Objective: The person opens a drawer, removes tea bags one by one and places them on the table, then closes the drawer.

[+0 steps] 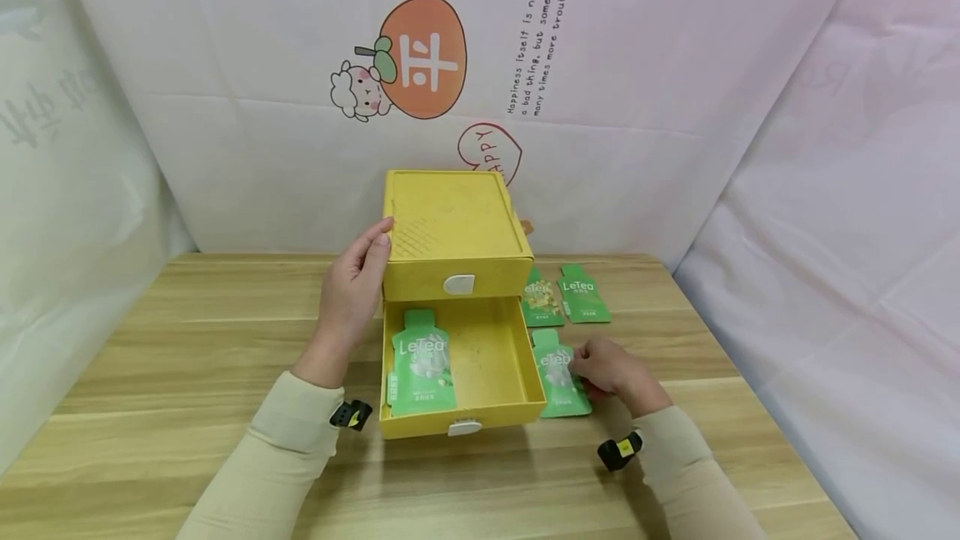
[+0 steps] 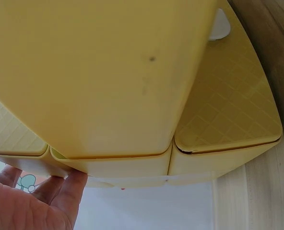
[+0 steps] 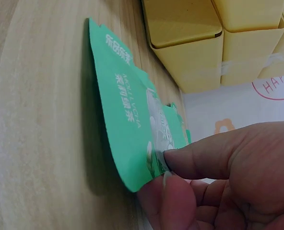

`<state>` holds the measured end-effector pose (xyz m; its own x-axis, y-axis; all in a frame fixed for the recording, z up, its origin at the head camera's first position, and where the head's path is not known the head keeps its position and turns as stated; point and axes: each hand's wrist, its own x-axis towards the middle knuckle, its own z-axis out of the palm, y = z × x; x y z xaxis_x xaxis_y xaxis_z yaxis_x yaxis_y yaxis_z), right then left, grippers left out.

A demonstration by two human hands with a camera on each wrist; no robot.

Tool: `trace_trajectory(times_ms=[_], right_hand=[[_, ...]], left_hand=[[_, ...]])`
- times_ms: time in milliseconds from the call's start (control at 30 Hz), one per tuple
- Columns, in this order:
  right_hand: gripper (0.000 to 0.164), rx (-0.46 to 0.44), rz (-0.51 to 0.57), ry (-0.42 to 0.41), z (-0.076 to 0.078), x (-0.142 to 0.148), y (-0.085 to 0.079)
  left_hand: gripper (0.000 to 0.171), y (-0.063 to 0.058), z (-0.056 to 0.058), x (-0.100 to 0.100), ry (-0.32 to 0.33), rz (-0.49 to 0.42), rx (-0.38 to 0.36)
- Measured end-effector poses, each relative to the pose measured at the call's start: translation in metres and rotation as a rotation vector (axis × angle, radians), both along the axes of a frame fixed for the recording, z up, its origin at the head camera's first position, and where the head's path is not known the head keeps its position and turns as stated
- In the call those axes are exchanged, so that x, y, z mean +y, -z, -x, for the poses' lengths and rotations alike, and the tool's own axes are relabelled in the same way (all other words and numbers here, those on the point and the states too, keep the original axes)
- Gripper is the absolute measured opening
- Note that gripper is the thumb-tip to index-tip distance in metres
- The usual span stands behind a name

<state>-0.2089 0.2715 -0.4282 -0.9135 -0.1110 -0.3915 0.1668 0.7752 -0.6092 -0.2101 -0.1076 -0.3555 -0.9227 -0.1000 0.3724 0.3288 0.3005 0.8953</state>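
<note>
Pouch in the right hand: the green pouch (image 1: 557, 377) is just left of the right hand (image 1: 613, 369), which is the nearer one; its long axis runs away from the person, with the neck at the far end.
Lower drawer: the drawer (image 1: 491, 357) stands out of the yellow box (image 1: 457, 215), left of the right hand, just past the pouch; whether pouch and drawer wall touch, I cannot tell.
Right hand grip: thumb and forefinger pinch the pouch near its right edge; a shadow under it suggests a slight lift.
Left hand contact: the left hand (image 1: 356, 282) rests against the box's left side, fingers rather extended, not wrapped around it.
Pouch inside: another green pouch (image 1: 423, 369) lies in the drawer, on the left hand's side.
Farther pouches: two more (image 1: 583, 298) lie on the surface (image 1: 225, 357) beyond the right hand.
</note>
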Motion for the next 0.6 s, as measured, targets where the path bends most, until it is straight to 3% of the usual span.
trace_trajectory(times_ms=[300, 600], right_hand=[[0.030, 0.006, -0.060, 0.015, 0.0043, 0.0021, 0.0018], [0.038, 0.007, -0.098, 0.025, 0.0042, 0.0022, 0.0028]], left_hand=[[0.050, -0.0020, -0.0003, 0.0012, -0.011, 0.009, 0.002], [0.050, -0.0031, -0.0017, 0.0014, -0.005, 0.007, -0.005]])
